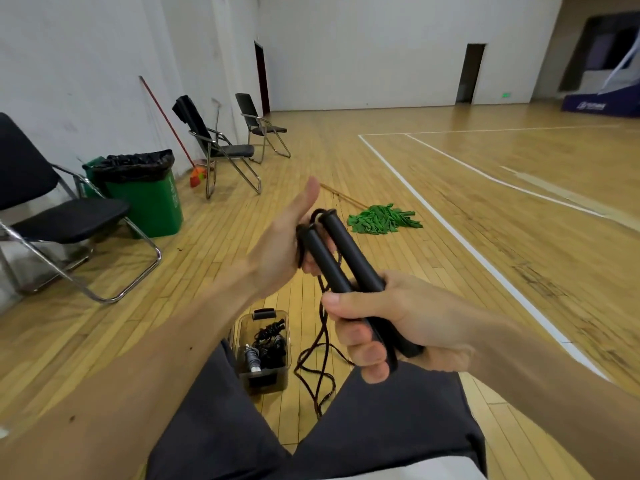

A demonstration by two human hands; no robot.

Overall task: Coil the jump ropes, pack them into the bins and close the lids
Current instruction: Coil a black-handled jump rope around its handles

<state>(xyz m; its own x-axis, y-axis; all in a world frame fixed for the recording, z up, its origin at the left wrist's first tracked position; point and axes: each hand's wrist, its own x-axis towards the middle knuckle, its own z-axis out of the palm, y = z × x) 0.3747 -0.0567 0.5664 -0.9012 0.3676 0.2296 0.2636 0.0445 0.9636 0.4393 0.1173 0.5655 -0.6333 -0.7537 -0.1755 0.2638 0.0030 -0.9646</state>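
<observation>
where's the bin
Head view, low centre: the bin sits on the floor by the left knee, with the loose rope just right of it.

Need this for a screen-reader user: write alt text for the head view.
The right hand grips two black handles side by side; the left hand holds the rope at their tops. Rope trails to the floor beside an open bin holding other ropes.

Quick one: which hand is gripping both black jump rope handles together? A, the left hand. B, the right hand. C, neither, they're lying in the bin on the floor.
B: the right hand has its fingers curled round both black handles, while the left hand holds loops of the cord up by their far ends.
</observation>
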